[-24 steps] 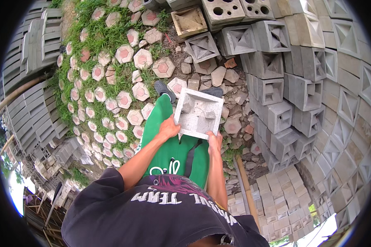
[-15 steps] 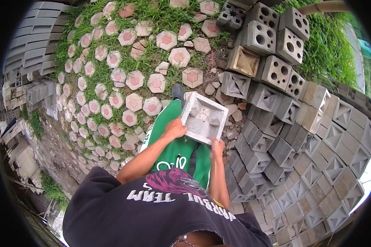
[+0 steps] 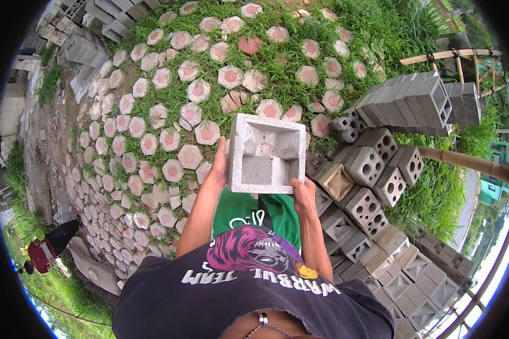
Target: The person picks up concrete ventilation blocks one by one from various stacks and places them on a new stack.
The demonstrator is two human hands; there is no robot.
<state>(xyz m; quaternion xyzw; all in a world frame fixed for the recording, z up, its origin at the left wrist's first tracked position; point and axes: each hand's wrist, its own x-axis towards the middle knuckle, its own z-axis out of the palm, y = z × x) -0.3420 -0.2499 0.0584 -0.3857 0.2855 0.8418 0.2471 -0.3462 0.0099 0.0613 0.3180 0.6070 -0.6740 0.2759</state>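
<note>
A square grey concrete block [image 3: 235, 155] with a recessed, stepped hollow is held up in front of my body. My left hand [image 3: 219, 163] presses along its left side, fingers mostly hidden by the block. At the lower right corner my right hand [image 3: 303, 193] grips it, the thumb over the rim. Below the block show my green trousers [image 3: 257, 212]. Hexagonal pavers [image 3: 207, 133] with reddish centres lie in the grass just beyond and to the left of it.
On the right, stacks of grey hollow blocks [image 3: 364, 204] and round-holed blocks [image 3: 365, 167] stand close to my right arm. Farther off stands a row of tall blocks [image 3: 404, 104] beside a bamboo pole [image 3: 463, 160]. More grey blocks [image 3: 85, 51] are piled at the far left.
My view has turned rightward and up. The concrete block has been raised and turned more upright, and both hands still hold it.
</note>
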